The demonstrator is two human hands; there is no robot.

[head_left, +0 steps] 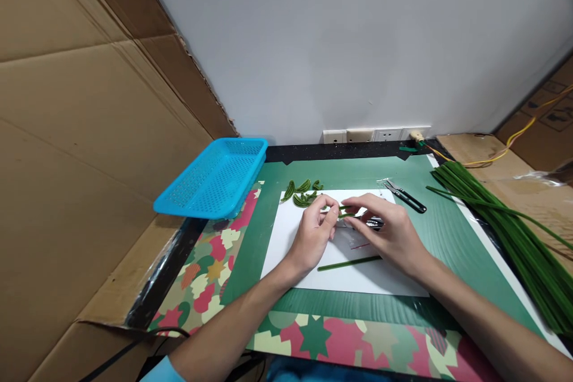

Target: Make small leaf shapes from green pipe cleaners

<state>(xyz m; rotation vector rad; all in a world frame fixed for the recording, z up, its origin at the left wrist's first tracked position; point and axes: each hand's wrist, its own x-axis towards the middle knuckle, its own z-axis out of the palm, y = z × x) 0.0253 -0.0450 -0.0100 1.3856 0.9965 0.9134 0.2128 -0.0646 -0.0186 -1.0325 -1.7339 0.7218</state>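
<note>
My left hand (316, 233) and my right hand (385, 227) meet over a white sheet (358, 277) on the green mat (443, 233). Both pinch a short green pipe cleaner piece (345, 210) between their fingertips. A straight green pipe cleaner (349, 263) lies on the sheet just below my hands. Several bent green pieces (302, 192) lie at the sheet's far left corner. A small clear bag (353, 239) lies under my hands.
A blue plastic basket (215, 178) sits tilted at the left. Black snips (406, 197) lie on the mat at the right. A large bundle of long green pipe cleaners (514, 239) runs along the right edge. Cardboard walls stand left; wall sockets (371, 134) sit behind.
</note>
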